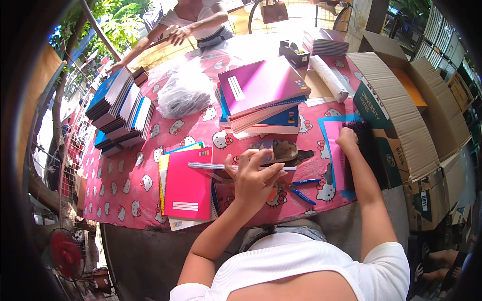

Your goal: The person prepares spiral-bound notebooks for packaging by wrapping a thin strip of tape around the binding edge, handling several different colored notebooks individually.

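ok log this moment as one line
left hand: at edge-on notebook | right hand: on pink sheet | blue-handled pliers: on table

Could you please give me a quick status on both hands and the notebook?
Left hand at a notebook seen edge-on, grip unclear. Right hand at the pink sheet, grip unclear. Blue pliers between, touching neither hand.

Notebook (188,180) hot pink, white bars; tablecloth (118,168) pink, white cartoon cats; plier handles (304,196) blue.
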`<control>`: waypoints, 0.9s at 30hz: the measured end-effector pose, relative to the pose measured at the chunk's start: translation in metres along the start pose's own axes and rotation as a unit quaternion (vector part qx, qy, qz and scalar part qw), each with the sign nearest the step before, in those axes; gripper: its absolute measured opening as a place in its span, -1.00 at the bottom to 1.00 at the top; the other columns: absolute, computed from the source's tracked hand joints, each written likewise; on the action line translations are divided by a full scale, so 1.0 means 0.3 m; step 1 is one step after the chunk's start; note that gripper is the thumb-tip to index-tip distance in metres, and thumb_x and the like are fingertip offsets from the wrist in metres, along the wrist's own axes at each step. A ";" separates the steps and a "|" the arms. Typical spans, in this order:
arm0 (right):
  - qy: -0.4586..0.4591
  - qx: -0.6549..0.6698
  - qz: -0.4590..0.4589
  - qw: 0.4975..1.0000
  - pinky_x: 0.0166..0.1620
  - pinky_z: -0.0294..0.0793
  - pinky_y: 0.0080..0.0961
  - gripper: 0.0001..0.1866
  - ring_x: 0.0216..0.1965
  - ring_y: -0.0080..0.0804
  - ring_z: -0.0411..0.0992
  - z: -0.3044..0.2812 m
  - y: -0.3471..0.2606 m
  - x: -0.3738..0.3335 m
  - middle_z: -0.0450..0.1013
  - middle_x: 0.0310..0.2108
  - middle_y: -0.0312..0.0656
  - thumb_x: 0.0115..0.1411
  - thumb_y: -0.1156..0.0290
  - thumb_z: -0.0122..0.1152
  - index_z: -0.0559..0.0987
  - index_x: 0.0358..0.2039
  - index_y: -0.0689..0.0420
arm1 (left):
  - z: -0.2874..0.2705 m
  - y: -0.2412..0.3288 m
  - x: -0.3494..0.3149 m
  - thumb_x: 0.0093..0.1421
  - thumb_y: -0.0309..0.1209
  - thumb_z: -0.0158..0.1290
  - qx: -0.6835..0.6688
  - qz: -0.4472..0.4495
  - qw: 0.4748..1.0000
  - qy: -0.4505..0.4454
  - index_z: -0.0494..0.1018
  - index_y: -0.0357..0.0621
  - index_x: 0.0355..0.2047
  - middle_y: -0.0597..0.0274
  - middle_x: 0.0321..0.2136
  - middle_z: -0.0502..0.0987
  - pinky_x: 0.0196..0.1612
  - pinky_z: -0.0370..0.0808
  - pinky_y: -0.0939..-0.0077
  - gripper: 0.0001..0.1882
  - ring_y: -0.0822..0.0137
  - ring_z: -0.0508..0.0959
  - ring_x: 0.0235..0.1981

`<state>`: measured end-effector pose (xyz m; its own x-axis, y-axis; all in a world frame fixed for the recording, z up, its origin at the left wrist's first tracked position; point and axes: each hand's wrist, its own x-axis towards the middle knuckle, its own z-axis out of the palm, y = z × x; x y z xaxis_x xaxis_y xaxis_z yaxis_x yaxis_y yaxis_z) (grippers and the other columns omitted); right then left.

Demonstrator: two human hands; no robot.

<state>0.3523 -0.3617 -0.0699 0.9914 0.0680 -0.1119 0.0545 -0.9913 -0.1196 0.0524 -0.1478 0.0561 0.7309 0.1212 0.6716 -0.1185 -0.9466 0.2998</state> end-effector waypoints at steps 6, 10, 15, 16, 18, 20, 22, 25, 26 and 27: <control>0.030 0.494 -0.313 0.811 -0.32 0.43 -0.63 -0.64 -0.37 -0.54 0.43 -0.182 -0.022 -0.450 0.42 -0.38 -0.28 0.01 0.70 0.19 0.59 -0.12 0.22 | 0.025 -0.027 -0.020 0.01 -0.28 0.27 -0.131 -0.036 0.989 -0.062 0.64 0.03 -0.37 0.39 -0.46 0.61 -0.03 0.17 0.32 -0.84 0.40 0.54 -0.38; 0.008 0.459 -0.441 0.771 -0.33 0.47 -0.58 -0.67 -0.40 -0.50 0.45 -0.277 -0.118 -0.712 0.44 -0.37 -0.23 0.08 0.60 0.27 0.61 -0.09 0.14 | 0.004 -0.005 0.006 0.03 -0.25 0.26 -0.144 -0.059 0.985 -0.078 0.63 -0.03 -0.42 0.35 -0.49 0.61 -0.09 0.17 0.36 -0.83 0.41 0.54 -0.42; 0.148 0.421 -0.356 0.821 -0.40 0.43 -0.57 -0.80 -0.42 -0.51 0.47 -0.288 -0.140 -0.709 0.47 -0.41 -0.23 -0.05 0.58 0.37 0.65 -0.34 0.16 | 0.011 -0.012 0.008 0.02 -0.23 0.27 -0.160 -0.042 0.984 -0.070 0.63 -0.04 -0.48 0.35 -0.51 0.61 -0.09 0.17 0.38 -0.82 0.42 0.53 -0.43; 0.105 0.437 -0.367 0.814 -0.40 0.43 -0.57 -0.81 -0.42 -0.51 0.46 -0.303 -0.142 -0.708 0.47 -0.41 -0.25 -0.04 0.58 0.36 0.65 -0.34 0.16 | 0.011 -0.014 0.009 0.01 -0.23 0.27 -0.165 -0.040 0.983 -0.070 0.63 -0.05 -0.49 0.35 -0.52 0.61 -0.08 0.16 0.38 -0.82 0.42 0.52 -0.43; 0.020 0.465 -0.387 0.796 -0.41 0.42 -0.58 -0.83 -0.42 -0.53 0.45 -0.325 -0.146 -0.701 0.46 -0.42 -0.27 -0.03 0.60 0.35 0.65 -0.35 0.17 | 0.013 -0.014 0.005 0.01 -0.23 0.27 -0.156 -0.038 0.985 -0.066 0.63 -0.05 -0.49 0.36 -0.51 0.61 -0.09 0.16 0.38 -0.82 0.43 0.52 -0.43; -0.074 0.495 -0.371 0.782 -0.40 0.41 -0.60 -0.85 -0.42 -0.56 0.44 -0.323 -0.138 -0.669 0.46 -0.42 -0.29 -0.01 0.61 0.33 0.64 -0.37 0.18 | 0.014 -0.013 0.002 0.01 -0.24 0.27 -0.152 -0.037 0.986 -0.061 0.64 -0.05 -0.49 0.36 -0.51 0.61 -0.09 0.16 0.39 -0.82 0.43 0.51 -0.44; -0.118 0.511 -0.371 0.767 -0.39 0.41 -0.62 -0.88 -0.42 -0.58 0.43 -0.320 -0.142 -0.650 0.46 -0.41 -0.29 0.03 0.61 0.31 0.63 -0.37 0.18 | 0.016 -0.011 0.000 0.01 -0.24 0.28 -0.154 -0.038 0.986 -0.057 0.64 -0.05 -0.48 0.37 -0.51 0.61 -0.09 0.16 0.39 -0.83 0.44 0.51 -0.44; -0.158 0.514 -0.372 0.757 -0.39 0.41 -0.62 -0.91 -0.43 -0.61 0.42 -0.322 -0.146 -0.641 0.46 -0.42 -0.30 0.09 0.57 0.26 0.60 -0.34 0.19 | 0.017 -0.008 -0.001 0.00 -0.25 0.28 -0.144 -0.040 0.987 -0.055 0.64 -0.05 -0.49 0.37 -0.51 0.61 -0.09 0.17 0.39 -0.83 0.44 0.51 -0.44; -0.204 0.511 -0.352 0.757 -0.40 0.41 -0.61 -0.90 -0.43 -0.62 0.42 -0.325 -0.138 -0.640 0.46 -0.43 -0.30 0.11 0.55 0.24 0.59 -0.32 0.18 | 0.018 -0.007 -0.003 0.00 -0.25 0.28 -0.139 -0.040 0.988 -0.052 0.63 -0.05 -0.49 0.37 -0.51 0.61 -0.10 0.17 0.39 -0.84 0.44 0.51 -0.43; -0.250 0.508 -0.331 0.755 -0.40 0.41 -0.61 -0.89 -0.44 -0.62 0.42 -0.327 -0.134 -0.640 0.46 -0.44 -0.31 0.14 0.54 0.23 0.58 -0.29 0.17 | 0.020 -0.004 -0.005 0.00 -0.26 0.28 -0.133 -0.041 0.989 -0.049 0.63 -0.05 -0.49 0.37 -0.51 0.61 -0.10 0.17 0.39 -0.84 0.44 0.51 -0.43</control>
<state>0.1714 -0.3461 0.0533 0.6036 0.7969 -0.0238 0.1479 -0.1412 -0.9789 0.0554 -0.1487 0.0507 0.8054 0.1521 0.5728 -0.2191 -0.8216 0.5263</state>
